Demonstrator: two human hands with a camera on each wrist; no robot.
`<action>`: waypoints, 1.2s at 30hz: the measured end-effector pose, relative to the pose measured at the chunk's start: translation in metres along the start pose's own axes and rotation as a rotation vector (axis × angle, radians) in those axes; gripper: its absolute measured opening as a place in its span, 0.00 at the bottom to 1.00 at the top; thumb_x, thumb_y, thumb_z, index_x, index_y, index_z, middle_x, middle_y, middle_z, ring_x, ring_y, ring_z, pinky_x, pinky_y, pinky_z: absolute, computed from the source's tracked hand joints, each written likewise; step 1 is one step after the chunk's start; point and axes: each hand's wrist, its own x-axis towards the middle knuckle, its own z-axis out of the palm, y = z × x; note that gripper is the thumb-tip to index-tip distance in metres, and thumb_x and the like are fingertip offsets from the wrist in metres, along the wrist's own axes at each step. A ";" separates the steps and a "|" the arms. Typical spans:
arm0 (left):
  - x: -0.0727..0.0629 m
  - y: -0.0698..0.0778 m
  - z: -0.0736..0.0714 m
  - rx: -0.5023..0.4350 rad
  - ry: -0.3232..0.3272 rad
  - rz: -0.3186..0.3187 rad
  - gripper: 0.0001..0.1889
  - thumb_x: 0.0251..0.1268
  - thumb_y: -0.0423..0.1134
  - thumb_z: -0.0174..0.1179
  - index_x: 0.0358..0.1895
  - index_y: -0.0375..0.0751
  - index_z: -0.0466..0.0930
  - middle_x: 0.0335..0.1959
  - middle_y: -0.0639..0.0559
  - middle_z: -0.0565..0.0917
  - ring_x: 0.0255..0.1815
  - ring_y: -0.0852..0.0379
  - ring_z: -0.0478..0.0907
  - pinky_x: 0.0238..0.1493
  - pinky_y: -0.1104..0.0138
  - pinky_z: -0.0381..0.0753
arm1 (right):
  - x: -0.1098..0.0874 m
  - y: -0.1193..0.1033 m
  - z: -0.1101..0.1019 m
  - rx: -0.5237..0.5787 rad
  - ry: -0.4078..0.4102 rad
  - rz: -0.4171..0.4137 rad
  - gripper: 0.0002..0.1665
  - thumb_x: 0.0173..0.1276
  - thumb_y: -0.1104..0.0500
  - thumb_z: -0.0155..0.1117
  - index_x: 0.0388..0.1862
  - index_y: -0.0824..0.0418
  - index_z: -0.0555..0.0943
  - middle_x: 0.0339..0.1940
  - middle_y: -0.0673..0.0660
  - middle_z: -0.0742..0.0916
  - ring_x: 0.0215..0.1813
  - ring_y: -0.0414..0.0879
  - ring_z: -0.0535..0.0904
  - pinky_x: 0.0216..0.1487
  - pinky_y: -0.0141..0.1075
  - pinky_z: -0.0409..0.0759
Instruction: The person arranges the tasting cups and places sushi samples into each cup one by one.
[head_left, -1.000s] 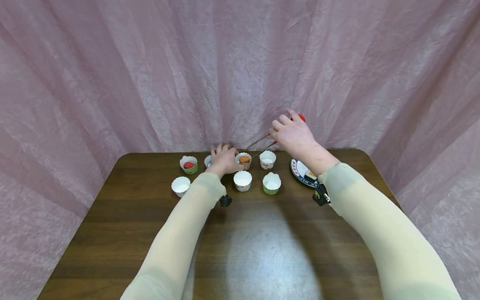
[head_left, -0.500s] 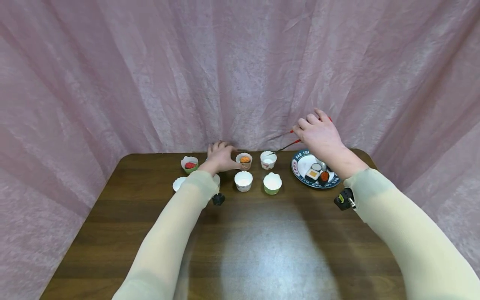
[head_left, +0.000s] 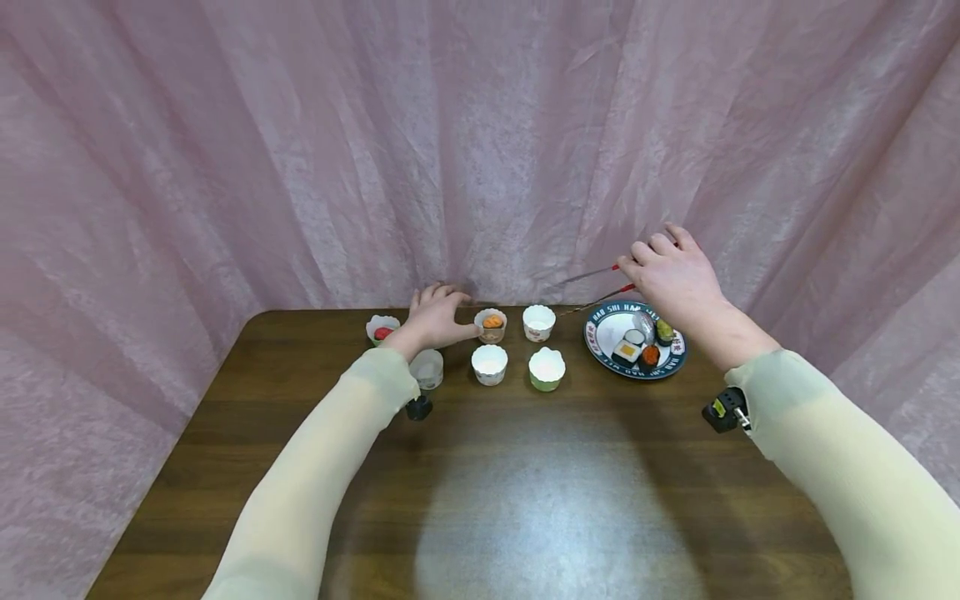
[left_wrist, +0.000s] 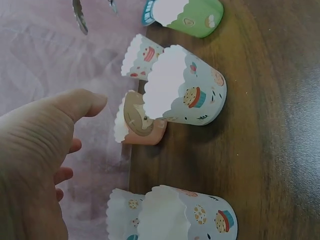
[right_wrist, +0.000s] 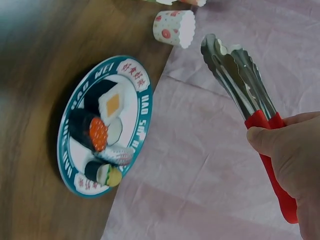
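My right hand grips tongs by their red handles; their scalloped metal tips are apart with nothing between them. In the head view they extend leftward, above the table's back edge between the plate and a white cup. My left hand is at the back row of paper cups, fingers loosely spread and holding nothing. Its thumb points at a pinkish-brown cup containing an orange-topped sushi piece. At back right, a blue-rimmed plate bears several sushi pieces, including one topped with orange roe.
A cup with a red piece is partly behind my left hand. Nearer me stand a white cup, a green cup and another white cup by my left wrist. A pink curtain hangs behind the wooden table.
My right hand has carried the tongs rightward from the cup with the orange-topped sushi toward the plate, uncovering its sushi. My left hand has shifted slightly left, off that cup.
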 end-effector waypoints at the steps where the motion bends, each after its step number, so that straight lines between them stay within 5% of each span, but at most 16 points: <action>1: -0.001 0.000 -0.001 -0.004 0.003 0.007 0.38 0.65 0.62 0.62 0.74 0.48 0.71 0.79 0.42 0.60 0.82 0.38 0.42 0.76 0.37 0.36 | -0.002 0.001 0.000 -0.007 -0.002 0.000 0.21 0.62 0.61 0.77 0.54 0.59 0.86 0.45 0.59 0.83 0.55 0.62 0.76 0.73 0.62 0.60; 6: -0.007 0.000 -0.006 -0.018 0.021 0.038 0.37 0.66 0.61 0.63 0.75 0.47 0.70 0.80 0.41 0.59 0.82 0.37 0.41 0.76 0.36 0.35 | -0.011 0.008 -0.001 -0.010 -0.020 0.008 0.28 0.58 0.53 0.81 0.56 0.60 0.85 0.46 0.61 0.83 0.55 0.62 0.76 0.73 0.62 0.59; 14: -0.017 -0.001 -0.006 0.004 0.043 0.075 0.39 0.66 0.65 0.61 0.76 0.49 0.68 0.80 0.43 0.59 0.82 0.38 0.42 0.76 0.37 0.36 | -0.023 0.016 -0.003 0.015 -0.017 0.014 0.22 0.62 0.68 0.73 0.56 0.61 0.84 0.45 0.61 0.83 0.55 0.64 0.75 0.72 0.64 0.58; 36: -0.041 0.021 0.007 0.014 0.107 0.173 0.39 0.65 0.64 0.63 0.75 0.50 0.70 0.80 0.43 0.59 0.82 0.39 0.44 0.77 0.38 0.36 | -0.060 0.038 -0.001 -0.003 -0.022 0.006 0.21 0.65 0.72 0.64 0.57 0.61 0.84 0.45 0.63 0.82 0.55 0.65 0.74 0.72 0.65 0.57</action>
